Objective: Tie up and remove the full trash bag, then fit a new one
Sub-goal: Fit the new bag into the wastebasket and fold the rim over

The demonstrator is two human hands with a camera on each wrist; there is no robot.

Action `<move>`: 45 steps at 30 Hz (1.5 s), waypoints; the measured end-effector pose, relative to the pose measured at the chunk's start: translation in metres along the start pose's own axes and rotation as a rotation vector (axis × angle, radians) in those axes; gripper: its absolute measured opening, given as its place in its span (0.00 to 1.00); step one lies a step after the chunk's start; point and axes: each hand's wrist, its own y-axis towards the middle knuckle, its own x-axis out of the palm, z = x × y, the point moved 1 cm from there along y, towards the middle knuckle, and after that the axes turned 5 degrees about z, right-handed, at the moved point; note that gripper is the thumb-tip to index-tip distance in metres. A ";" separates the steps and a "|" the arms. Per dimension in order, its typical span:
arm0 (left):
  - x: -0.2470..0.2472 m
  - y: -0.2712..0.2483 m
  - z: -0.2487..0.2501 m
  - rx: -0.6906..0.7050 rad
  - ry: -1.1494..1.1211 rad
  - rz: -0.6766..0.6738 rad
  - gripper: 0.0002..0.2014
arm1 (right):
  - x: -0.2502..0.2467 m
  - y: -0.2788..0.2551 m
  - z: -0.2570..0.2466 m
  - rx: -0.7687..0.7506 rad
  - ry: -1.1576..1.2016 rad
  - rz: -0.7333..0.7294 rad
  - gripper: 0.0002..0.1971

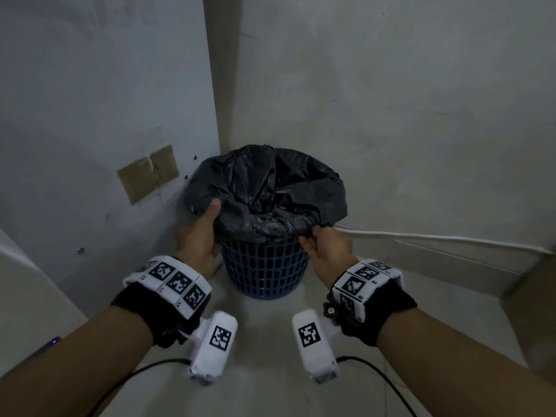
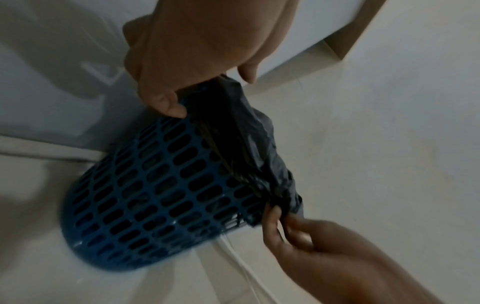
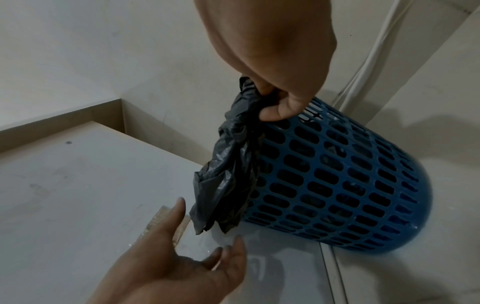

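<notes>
two bare arms reaching forward in the head view, each with a black wrist strap and white blocks with black square marks (image 1: 177, 279).

left hand (image 1: 198, 236) on the left side of the bin's top, thumb up on the bag's edge, fingers long and loose beside the bag in the right wrist view, not wrapped round anything. left hand (image 3: 182, 265) open there, fingertips just beside the hanging plastic.

right hand (image 1: 326, 251) on the right side of the bin's top, fingers (image 3: 275, 113) curled tight, pinching a bunched bit of the bag's edge.

round blue plastic bin with lots of little slots (image 1: 264, 266) standing on the pale floor (image 1: 270, 371), tucked in a corner. crinkly black plastic trash bag (image 1: 270, 188) sitting inside the bin, its top folded out over the rim, puffed up in the middle.

behind, grey walls. brown tape patch (image 1: 149, 173) stuck on the left wall. thin white cable (image 1: 436, 236) running along the bottom of the right wall.
</notes>
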 end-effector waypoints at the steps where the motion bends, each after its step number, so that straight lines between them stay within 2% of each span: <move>1: 0.002 -0.008 -0.004 -0.020 0.031 -0.027 0.28 | -0.001 0.003 0.000 0.003 -0.005 -0.001 0.07; 5: 0.020 -0.037 -0.017 -0.155 0.123 -0.136 0.27 | -0.002 0.015 0.000 0.059 -0.046 0.000 0.07; 8: 0.035 -0.051 -0.020 -0.211 0.102 -0.146 0.22 | -0.002 0.023 -0.003 0.076 -0.107 0.024 0.10; 14: 0.052 -0.057 -0.022 -0.264 0.012 -0.158 0.24 | 0.000 0.023 -0.005 0.080 -0.089 0.024 0.04; 16: 0.056 -0.053 -0.022 -0.266 -0.015 -0.170 0.24 | 0.001 0.018 -0.011 0.062 -0.004 -0.014 0.08; 18: 0.059 -0.050 -0.021 -0.245 -0.033 -0.180 0.22 | 0.002 0.012 -0.019 0.059 0.073 -0.073 0.17; 20: 0.061 -0.046 -0.020 -0.211 -0.042 -0.171 0.21 | 0.006 0.005 -0.028 0.065 0.045 -0.110 0.21; 23: 0.063 -0.043 -0.020 -0.174 -0.059 -0.137 0.18 | 0.011 0.004 -0.031 0.075 -0.090 -0.062 0.13; 28: 0.055 -0.037 -0.025 -0.185 -0.046 -0.066 0.19 | 0.009 0.004 -0.029 0.195 -0.118 -0.073 0.03; 31: 0.050 -0.031 -0.024 -0.200 -0.031 -0.040 0.19 | 0.009 0.003 -0.030 0.216 -0.120 -0.100 0.08; 36: 0.048 -0.030 -0.022 -0.269 -0.044 -0.082 0.09 | 0.010 0.003 -0.028 0.210 -0.144 -0.125 0.07; 39: 0.046 -0.027 -0.021 -0.255 -0.077 -0.085 0.11 | 0.012 0.005 -0.024 0.213 -0.109 -0.137 0.06; 42: 0.044 -0.024 -0.019 -0.216 -0.065 -0.060 0.17 | 0.015 0.006 -0.021 0.181 -0.099 -0.113 0.02; 45: 0.040 -0.017 -0.016 -0.181 -0.055 -0.036 0.19 | 0.015 0.006 -0.014 0.139 -0.103 -0.083 0.11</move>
